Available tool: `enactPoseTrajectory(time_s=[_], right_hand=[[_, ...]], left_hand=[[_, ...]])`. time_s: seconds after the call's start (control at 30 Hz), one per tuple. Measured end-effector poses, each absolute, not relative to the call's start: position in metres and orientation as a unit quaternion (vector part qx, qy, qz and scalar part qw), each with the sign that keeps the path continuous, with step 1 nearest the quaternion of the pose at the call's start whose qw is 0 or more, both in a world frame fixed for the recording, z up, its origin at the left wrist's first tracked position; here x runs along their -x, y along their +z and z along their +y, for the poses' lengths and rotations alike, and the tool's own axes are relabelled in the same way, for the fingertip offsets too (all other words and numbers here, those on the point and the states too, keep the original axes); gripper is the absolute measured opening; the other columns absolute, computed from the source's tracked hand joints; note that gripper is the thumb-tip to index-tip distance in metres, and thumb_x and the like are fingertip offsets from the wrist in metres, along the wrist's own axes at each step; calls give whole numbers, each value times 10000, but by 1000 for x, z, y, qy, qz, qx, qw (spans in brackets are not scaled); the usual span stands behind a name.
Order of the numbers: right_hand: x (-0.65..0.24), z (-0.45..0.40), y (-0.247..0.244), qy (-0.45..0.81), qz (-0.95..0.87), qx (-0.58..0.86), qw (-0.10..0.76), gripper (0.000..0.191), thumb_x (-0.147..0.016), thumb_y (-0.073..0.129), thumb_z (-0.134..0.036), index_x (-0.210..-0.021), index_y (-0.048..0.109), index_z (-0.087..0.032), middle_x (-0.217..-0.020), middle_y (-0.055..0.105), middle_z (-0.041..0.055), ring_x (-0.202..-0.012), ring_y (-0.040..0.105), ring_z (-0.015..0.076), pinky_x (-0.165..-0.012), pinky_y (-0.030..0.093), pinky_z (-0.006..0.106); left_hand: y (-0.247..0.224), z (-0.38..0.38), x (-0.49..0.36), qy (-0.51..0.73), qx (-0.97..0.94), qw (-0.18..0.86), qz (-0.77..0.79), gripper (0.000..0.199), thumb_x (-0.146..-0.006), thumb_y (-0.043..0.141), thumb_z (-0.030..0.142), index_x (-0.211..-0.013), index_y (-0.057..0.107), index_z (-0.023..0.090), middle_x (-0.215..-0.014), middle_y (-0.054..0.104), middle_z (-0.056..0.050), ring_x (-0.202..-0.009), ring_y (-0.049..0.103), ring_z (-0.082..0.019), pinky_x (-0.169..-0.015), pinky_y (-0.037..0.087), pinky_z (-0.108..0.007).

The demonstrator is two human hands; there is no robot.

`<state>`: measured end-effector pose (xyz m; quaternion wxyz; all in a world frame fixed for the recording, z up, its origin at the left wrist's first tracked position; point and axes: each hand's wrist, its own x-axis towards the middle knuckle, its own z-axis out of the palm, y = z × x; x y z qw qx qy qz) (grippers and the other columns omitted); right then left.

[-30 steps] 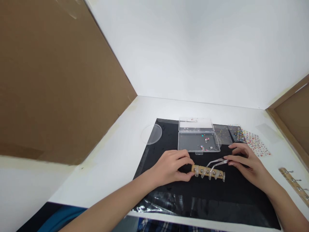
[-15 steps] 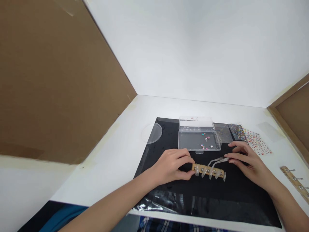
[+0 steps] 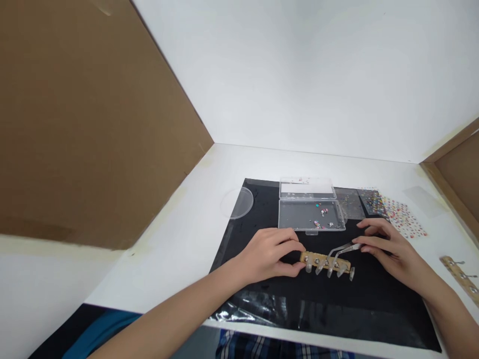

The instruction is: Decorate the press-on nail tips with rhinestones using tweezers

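Observation:
My left hand (image 3: 275,253) pinches the left end of a light wooden strip (image 3: 322,256) between thumb and fingers, over a black sheet. Several clear nail tips (image 3: 320,267) stick out from metal studs along this strip. In my right hand (image 3: 385,249) is a pair of bent metal tweezers (image 3: 346,247), closed between thumb and fingers. Their two points are slightly apart, at the middle nail tips; I cannot make out anything between them. Behind the strip lies an open clear plastic case (image 3: 299,214) with small coloured gems (image 3: 324,211) in it.
The black sheet (image 3: 262,304) covers part of the white table (image 3: 175,229). Sticker sheets (image 3: 404,217) lie at its back right, a clear round disc (image 3: 239,203) at its back left. A second wooden strip with metal studs (image 3: 461,279) lies far right. Cardboard panels (image 3: 93,124) flank the table.
The tweezers' points have shifted slightly to the right along the strip. The whole view has moved a little. Both hands keep their holds.

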<state>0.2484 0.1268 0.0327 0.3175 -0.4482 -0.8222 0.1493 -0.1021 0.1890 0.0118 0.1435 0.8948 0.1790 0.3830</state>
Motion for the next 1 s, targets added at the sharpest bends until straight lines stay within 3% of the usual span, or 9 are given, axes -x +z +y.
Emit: enactPoseTrajectory(time_s=[0.67,1.0], right_hand=[[-248,126,38,90,-847,418,315,432,-1010,643,-108,-1318,758,-389,-1296,612,91,-968,672,172,-746,614,303],[-243,125,41,92,-837,428,329,364,-1015,655,-168,-1256,796,-401,-1270,660,93,-930,693,182,-716,616,315]], left_hand=[[12,189,102,385,-897,135,172,134,-995,678,333,-1001,697,201,-870,738,1,-660,672,-115,-576,493,-234],[12,189,102,386,-897,134,171,126,-988,684,324,-1009,693,200,-864,737,5,-655,670,-115,-569,503,-234]])
